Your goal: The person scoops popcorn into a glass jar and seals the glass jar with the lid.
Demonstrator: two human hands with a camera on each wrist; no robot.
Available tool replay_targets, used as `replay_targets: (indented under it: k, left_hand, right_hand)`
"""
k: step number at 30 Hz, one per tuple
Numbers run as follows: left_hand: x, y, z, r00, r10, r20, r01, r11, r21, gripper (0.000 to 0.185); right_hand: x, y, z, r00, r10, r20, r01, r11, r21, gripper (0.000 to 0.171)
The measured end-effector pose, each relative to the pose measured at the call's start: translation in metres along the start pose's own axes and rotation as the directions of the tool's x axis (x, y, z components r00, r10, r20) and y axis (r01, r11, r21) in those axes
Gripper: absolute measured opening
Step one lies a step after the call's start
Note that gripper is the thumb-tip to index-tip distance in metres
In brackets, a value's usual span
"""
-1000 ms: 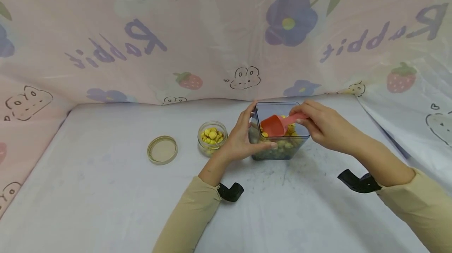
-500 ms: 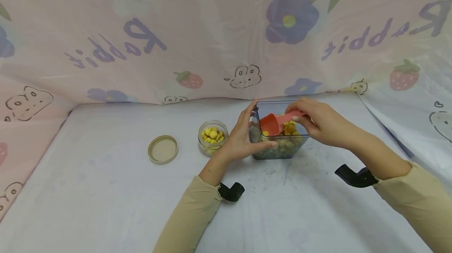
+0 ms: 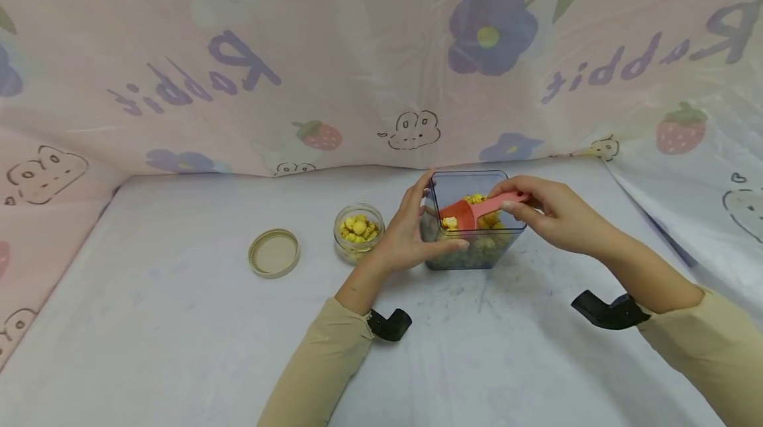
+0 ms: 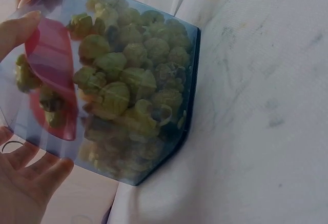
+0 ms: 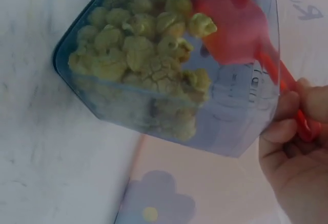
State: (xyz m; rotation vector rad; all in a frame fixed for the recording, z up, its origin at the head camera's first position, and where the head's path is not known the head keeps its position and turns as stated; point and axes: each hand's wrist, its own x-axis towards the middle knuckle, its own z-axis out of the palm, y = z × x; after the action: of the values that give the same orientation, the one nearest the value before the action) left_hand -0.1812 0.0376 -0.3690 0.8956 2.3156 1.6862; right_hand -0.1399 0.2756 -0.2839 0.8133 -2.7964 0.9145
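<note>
A clear bluish square container (image 3: pixel 471 258) of yellow popcorn (image 4: pixel 128 70) stands on the table. My left hand (image 3: pixel 401 235) grips its left side, thumb along the front wall and fingers round the far left. With thumb and fingers, my right hand (image 3: pixel 554 215) pinches the handle of a red scoop (image 3: pixel 495 202) at the container's right rim. The scoop's bowl lies inside against the left wall, with a few popcorn pieces in it. In the right wrist view the red scoop (image 5: pixel 230 24) shows through the wall above the heap.
Just left of my left hand stands an open glass jar (image 3: pixel 359 234) holding popcorn. Farther left lies a round beige lid (image 3: pixel 274 253). A printed curtain (image 3: pixel 357 83) hangs behind the white table (image 3: pixel 197 321).
The scoop first shifts slightly within the container, then its bowl comes to show popcorn in it. My right hand has moved a little to the right; the left hand stays in place.
</note>
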Motion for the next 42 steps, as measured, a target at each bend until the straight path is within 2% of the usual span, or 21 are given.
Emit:
replay_targets:
  k: [5,13,20,24,37,39,42]
  left_hand:
    - [0.0,0.0,0.0,1.0,-0.001,-0.001,0.001,1.0,0.002,0.112]
    - [-0.001,-0.001,0.0,1.0,-0.003,-0.006,0.003,1.0,0.01,0.112]
    - [-0.002,-0.001,0.0,1.0,-0.007,-0.007,0.007,1.0,0.011,0.113]
    - [-0.003,-0.001,0.0,1.0,-0.009,-0.008,0.009,1.0,0.003,0.113]
    - [-0.002,-0.001,0.0,1.0,-0.005,-0.011,0.004,1.0,-0.015,0.112]
    - [-0.002,-0.001,0.0,1.0,-0.006,-0.012,0.006,1.0,-0.02,0.113]
    - [-0.001,-0.002,0.0,1.0,-0.003,-0.015,0.003,0.999,-0.037,0.113]
  right_hand:
    - [-0.004,0.005,-0.001,0.995,0.095,0.015,-0.096,0.99,0.107,0.02]
    - [-0.008,0.013,-0.001,0.991,0.137,0.012,-0.136,0.969,0.207,0.02]
    - [-0.018,0.024,-0.001,0.969,0.246,0.017,-0.24,0.926,0.292,0.02]
    - [-0.021,0.027,0.002,0.961,0.277,0.009,-0.264,0.903,0.34,0.019]
    - [-0.031,0.035,0.014,0.963,0.262,-0.057,-0.203,0.853,0.481,0.021]
    - [-0.033,0.036,0.015,0.963,0.261,-0.066,-0.19,0.832,0.521,0.022]
    - [-0.034,0.039,0.019,0.973,0.22,-0.075,-0.123,0.761,0.636,0.023]
